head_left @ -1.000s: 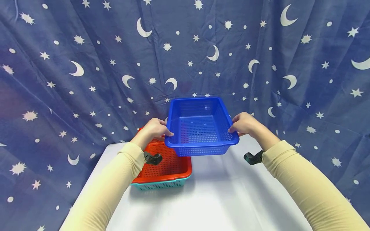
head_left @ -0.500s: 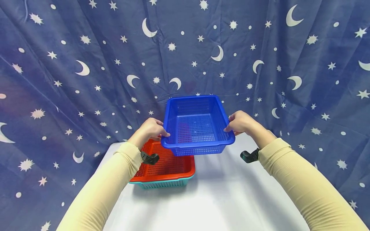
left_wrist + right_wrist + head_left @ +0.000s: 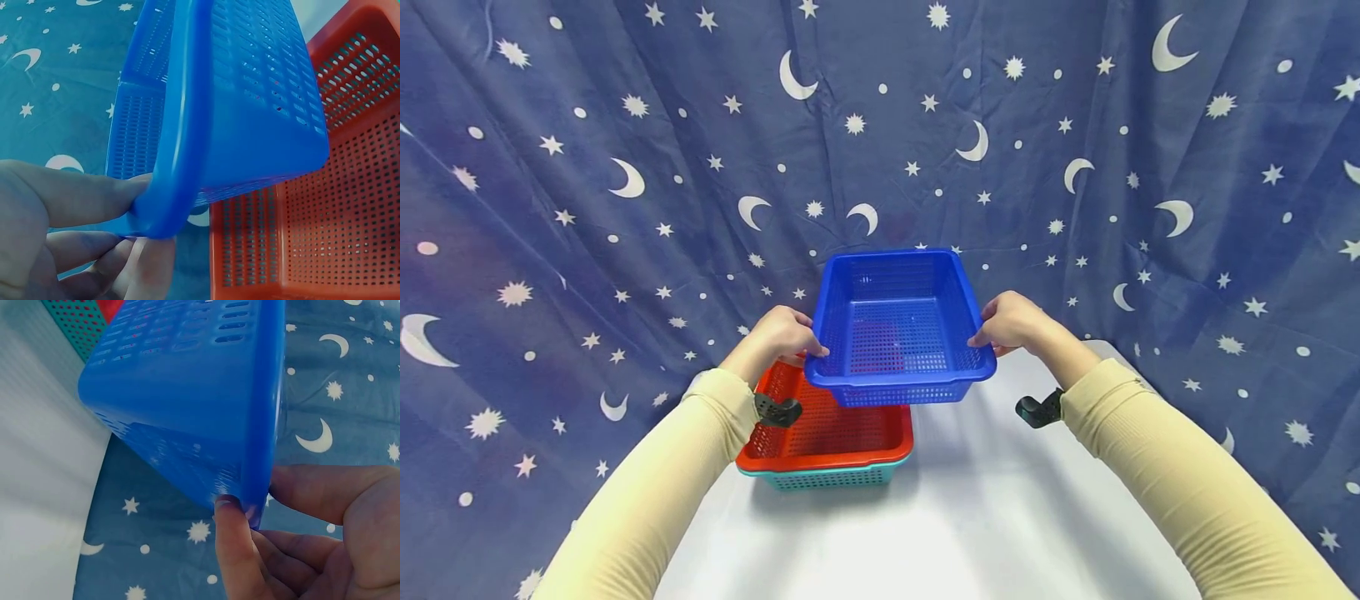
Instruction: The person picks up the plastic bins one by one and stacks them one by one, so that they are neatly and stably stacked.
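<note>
A blue perforated plastic basket [image 3: 898, 380] is held in the air, tilted toward the head camera, with nothing inside it. My left hand [image 3: 784, 333] pinches its left rim, thumb inside and fingers beneath, as the left wrist view shows at the rim's corner [image 3: 164, 206]. On the right rim my right hand [image 3: 1011, 323] pinches in the same way; in the right wrist view the thumb and fingers clasp the rim [image 3: 262, 425]. Below and to the left, a red basket [image 3: 835, 461] sits nested in a turquoise basket [image 3: 831, 480], partly hidden by the blue one.
The nested baskets stand on a white table [image 3: 880, 550], whose surface extends to their right and front. Behind the table hangs a dark blue curtain [image 3: 895, 217] with white moons and stars. Black wrist cameras [image 3: 778, 411] are strapped to both wrists.
The blue basket and both hands have shifted left, further over the red and turquoise baskets. The head view has turned slightly left. Both hands keep their hold.
</note>
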Demonstrator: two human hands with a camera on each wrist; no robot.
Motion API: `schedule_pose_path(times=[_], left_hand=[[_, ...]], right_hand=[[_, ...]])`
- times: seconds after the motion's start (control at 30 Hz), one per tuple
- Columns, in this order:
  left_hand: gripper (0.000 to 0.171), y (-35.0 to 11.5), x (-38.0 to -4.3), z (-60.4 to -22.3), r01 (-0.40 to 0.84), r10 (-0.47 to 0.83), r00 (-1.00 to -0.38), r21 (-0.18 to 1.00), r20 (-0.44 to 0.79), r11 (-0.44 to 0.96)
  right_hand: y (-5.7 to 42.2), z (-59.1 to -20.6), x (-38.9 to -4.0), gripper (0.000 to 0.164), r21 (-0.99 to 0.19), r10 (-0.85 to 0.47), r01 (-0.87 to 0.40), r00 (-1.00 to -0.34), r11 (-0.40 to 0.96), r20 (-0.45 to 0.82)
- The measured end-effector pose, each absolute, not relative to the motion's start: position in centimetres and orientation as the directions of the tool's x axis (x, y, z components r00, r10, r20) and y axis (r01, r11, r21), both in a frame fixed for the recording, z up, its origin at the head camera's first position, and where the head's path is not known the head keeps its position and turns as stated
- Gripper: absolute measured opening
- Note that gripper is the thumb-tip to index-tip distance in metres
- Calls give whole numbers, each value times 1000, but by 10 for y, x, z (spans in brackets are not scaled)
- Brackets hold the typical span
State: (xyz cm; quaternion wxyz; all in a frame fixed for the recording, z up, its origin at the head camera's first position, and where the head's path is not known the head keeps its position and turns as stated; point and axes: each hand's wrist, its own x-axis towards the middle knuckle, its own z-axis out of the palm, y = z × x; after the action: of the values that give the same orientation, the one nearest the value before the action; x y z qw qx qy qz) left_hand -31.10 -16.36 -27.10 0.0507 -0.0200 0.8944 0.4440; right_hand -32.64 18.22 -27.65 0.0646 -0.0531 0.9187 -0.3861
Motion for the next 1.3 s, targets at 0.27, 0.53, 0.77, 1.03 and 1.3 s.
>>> schedule_pose_path(times=[0.27, 0.53, 0.77, 1.03, 1.3], left_hand=[[62, -173, -312, -274, -84, -3, -995, 788, -103, 610], [64, -184, -310, -276, -92, -13, -994, 771, -107, 630], [67, -197, -309, -278, -106, -14, -992, 772, -124, 626], [70, -213, -307, -286, -123, -10, -988, 760, -152, 638], [66, -222, -302, -294, -125, -12, -989, 775, -150, 619]], right_hand=[[174, -276, -326, 58, -724, -165, -56, -983, 688, -81], [164, -278, -327, 59, -740, -167, -50, -982, 671, -85], [152, -286, -329, 49, -751, -173, -66, -983, 657, -65], [137, -292, -327, 55, -790, -180, -51, -981, 611, -76], [128, -294, -329, 55, -796, -173, -44, -982, 604, -76]])
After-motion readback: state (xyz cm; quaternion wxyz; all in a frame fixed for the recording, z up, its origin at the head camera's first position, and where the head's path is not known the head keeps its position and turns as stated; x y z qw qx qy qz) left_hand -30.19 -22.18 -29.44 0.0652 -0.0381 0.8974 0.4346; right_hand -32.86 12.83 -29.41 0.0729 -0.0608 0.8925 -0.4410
